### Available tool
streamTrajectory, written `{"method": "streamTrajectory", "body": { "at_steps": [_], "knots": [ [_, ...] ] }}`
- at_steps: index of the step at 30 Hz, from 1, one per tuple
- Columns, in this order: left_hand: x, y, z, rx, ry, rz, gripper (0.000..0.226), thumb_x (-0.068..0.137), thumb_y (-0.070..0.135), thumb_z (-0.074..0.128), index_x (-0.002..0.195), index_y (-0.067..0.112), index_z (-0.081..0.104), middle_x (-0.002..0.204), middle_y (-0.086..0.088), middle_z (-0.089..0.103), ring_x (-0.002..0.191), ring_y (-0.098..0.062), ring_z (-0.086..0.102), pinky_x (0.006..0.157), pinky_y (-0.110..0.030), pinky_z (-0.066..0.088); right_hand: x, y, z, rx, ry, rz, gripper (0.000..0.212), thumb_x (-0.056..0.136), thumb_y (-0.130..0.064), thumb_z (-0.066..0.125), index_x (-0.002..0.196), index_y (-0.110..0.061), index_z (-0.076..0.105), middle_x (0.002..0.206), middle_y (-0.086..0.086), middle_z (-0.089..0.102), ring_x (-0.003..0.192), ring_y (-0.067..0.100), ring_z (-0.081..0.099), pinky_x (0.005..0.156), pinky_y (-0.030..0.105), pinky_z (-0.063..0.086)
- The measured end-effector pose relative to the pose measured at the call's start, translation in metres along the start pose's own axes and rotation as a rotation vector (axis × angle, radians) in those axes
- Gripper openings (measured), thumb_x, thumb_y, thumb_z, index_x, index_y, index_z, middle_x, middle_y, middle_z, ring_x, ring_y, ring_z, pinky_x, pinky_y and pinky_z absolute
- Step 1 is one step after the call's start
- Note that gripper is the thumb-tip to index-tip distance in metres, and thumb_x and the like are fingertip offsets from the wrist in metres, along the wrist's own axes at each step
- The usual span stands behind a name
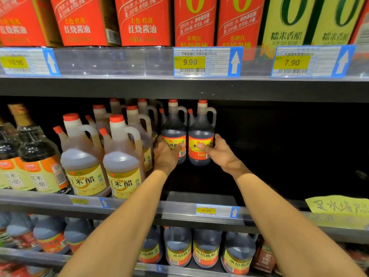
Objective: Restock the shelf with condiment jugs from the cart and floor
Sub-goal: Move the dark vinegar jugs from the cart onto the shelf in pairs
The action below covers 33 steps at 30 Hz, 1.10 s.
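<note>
Two dark jugs (187, 134) stand upright, one gripped by each of two hands (191, 154).

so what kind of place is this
Most likely a supermarket aisle: price tags clipped along the shelf edge, rows of matching vinegar jugs, and boxed sauces above.

**Both arms stretched out, one hand per jug**

Both bare forearms come up from the bottom edge and run up and inward, pretty much fully extended. The left hand (166, 151) is seen from the back, thumb pointing right and pressed flat, fingers wrapped around the left jug (174, 134). The right hand (216, 149) mirrors it: thumb pointing left, fingers curled around the far side of the right jug (201, 136). The hands sit close together but apart, wrists roughly level.
</note>
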<state>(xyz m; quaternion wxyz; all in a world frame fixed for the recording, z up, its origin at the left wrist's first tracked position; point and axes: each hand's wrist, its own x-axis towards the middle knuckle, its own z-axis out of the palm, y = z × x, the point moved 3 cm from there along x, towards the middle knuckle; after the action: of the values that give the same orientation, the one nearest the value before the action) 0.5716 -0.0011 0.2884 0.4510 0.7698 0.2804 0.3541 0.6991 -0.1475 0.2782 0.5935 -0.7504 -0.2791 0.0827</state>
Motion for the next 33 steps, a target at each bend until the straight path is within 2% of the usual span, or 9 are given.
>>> {"method": "streamTrajectory", "body": {
  "at_steps": [22, 28, 33],
  "knots": [
    [0.001, 0.002, -0.001, 0.074, 0.005, 0.033, 0.07, 0.086, 0.03, 0.078, 0.139, 0.002, 0.043, 0.143, -0.017, 0.052, 0.134, -0.033, 0.048, 0.105, -0.033, 0.04, -0.001, -0.001, -0.002, -0.084, 0.032, -0.015, 0.06, 0.085, -0.034, 0.079, 0.135, -0.017, 0.05, 0.132, 0.005, 0.065, 0.125, 0.025, 0.059, 0.106, 0.048, 0.049],
    [0.0, -0.001, -0.001, 0.081, -0.02, 0.022, 0.07, 0.088, 0.033, 0.076, 0.141, 0.004, 0.041, 0.143, -0.015, 0.052, 0.134, -0.033, 0.049, 0.105, -0.034, 0.04, -0.004, -0.003, -0.001, -0.08, 0.025, 0.016, 0.059, 0.087, -0.03, 0.077, 0.137, -0.016, 0.048, 0.133, 0.006, 0.063, 0.127, 0.026, 0.057, 0.107, 0.049, 0.048],
    [-0.003, 0.001, -0.001, 0.181, -0.015, 0.007, 0.076, 0.09, 0.037, 0.073, 0.146, 0.002, 0.036, 0.145, -0.018, 0.049, 0.134, -0.036, 0.046, 0.108, -0.039, 0.039, -0.008, -0.009, -0.002, -0.112, 0.014, 0.034, 0.062, 0.085, -0.034, 0.079, 0.136, -0.016, 0.049, 0.132, 0.006, 0.065, 0.125, 0.025, 0.059, 0.106, 0.049, 0.049]
  ]
}}
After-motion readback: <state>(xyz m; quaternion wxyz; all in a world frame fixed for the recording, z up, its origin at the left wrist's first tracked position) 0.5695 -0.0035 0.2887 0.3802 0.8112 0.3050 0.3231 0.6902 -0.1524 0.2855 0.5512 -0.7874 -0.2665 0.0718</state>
